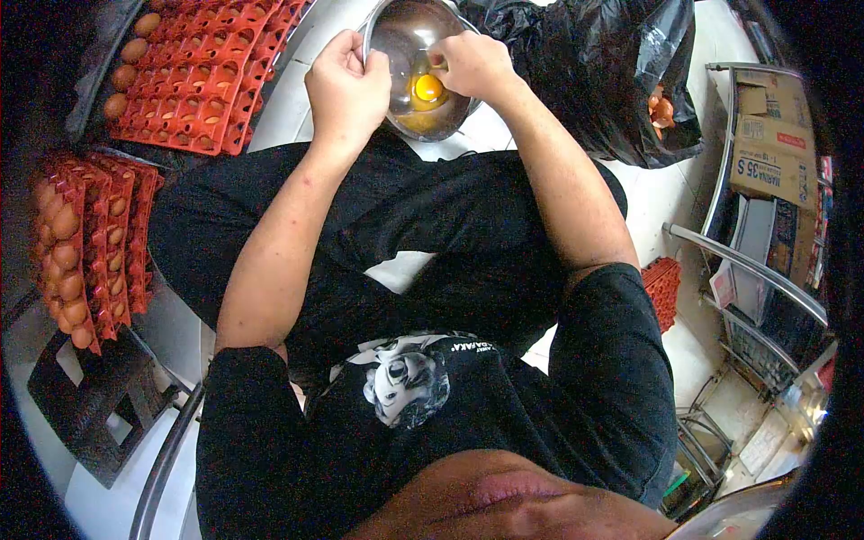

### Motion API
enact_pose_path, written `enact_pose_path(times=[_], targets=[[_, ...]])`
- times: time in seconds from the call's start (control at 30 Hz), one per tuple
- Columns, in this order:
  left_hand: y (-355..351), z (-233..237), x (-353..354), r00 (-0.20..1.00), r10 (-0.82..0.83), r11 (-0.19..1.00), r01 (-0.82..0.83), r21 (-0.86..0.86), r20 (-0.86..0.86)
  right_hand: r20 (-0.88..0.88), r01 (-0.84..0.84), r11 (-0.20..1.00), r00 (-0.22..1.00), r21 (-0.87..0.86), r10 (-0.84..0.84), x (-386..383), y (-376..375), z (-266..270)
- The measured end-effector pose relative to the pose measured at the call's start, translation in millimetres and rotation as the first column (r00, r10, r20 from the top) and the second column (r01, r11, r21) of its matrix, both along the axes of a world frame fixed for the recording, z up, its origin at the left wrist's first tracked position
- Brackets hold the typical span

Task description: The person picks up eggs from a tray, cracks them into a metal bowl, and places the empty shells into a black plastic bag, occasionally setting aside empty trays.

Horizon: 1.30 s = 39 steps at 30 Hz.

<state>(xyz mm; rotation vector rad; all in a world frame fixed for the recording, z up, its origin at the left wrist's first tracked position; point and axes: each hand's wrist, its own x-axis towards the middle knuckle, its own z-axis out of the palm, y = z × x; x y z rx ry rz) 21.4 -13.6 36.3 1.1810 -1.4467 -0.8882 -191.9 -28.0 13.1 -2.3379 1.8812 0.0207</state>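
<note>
A round metal bowl (396, 40) stands in front of me, with an egg yolk (428, 87) and clear egg white inside. My left hand (349, 85) is closed on the bowl's left rim. Over the right part of the bowl is my right hand (472, 65), its fingers curled down close to the yolk. Whether those fingers hold anything is hidden. To the right lies a black plastic bag (594, 81) with broken eggshells (661, 112) in its opening.
Red egg trays (180, 81) are stacked at the upper left, with brown eggs beside them. More trays of eggs (94, 238) stand at the left. On the right, a metal rack (747, 265) holds cardboard boxes (769, 148). A red tray (661, 292) lies near my right elbow.
</note>
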Motion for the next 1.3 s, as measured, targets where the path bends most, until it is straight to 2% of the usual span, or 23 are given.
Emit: enact_pose_path(times=[0.1, 0.17, 0.33, 0.6, 0.8, 0.87, 1.0, 1.1, 1.17, 1.3], targets=[[1, 2, 0, 1.000, 0.005, 1.000, -0.005, 0.000, 0.023, 0.013, 0.006, 1.000, 1.000, -0.021, -0.006, 0, 0, -1], [0, -1, 0, 1.000, -0.008, 1.000, 0.008, 0.004, -0.027, 0.016, 0.009, 1.000, 1.000, -0.025, -0.009, 1, 1, 0], [0, -1, 1, 1.000, -0.013, 1.000, 0.013, 0.006, -0.005, 0.018, 0.109, 0.993, 0.994, -0.040, -0.108, 2, 0, 5], [5, 12, -1, 1.000, -0.012, 0.999, 0.012, 0.044, -0.005, 0.034, 0.119, 0.992, 0.992, -0.051, -0.118, 2, 0, 1], [7, 15, 1, 0.993, -0.003, 0.998, -0.004, 0.056, 0.114, 0.088, 0.229, 0.970, 0.971, -0.081, -0.222, 6, -1, -4], [9, 15, -2, 1.000, -0.022, 0.998, 0.021, 0.063, 0.004, 0.109, 0.265, 0.958, 0.961, -0.112, -0.253, 9, -1, 0], [7, 8, 0, 0.998, -0.052, 0.996, 0.049, 0.072, 0.040, 0.134, 0.348, 0.927, 0.934, -0.142, -0.330, 11, 0, 6], [4, 4, -1, 0.999, -0.040, 0.999, 0.041, 0.023, -0.035, 0.140, 0.382, 0.908, 0.922, -0.174, -0.361, 10, -1, 5], [9, 16, 1, 0.997, -0.052, 0.997, 0.049, 0.061, 0.060, 0.153, 0.388, 0.904, 0.919, -0.180, -0.364, 9, -2, 3], [8, 12, 2, 0.996, -0.060, 0.996, 0.055, 0.073, 0.067, 0.148, 0.388, 0.907, 0.919, -0.164, -0.366, 10, -1, 4]])
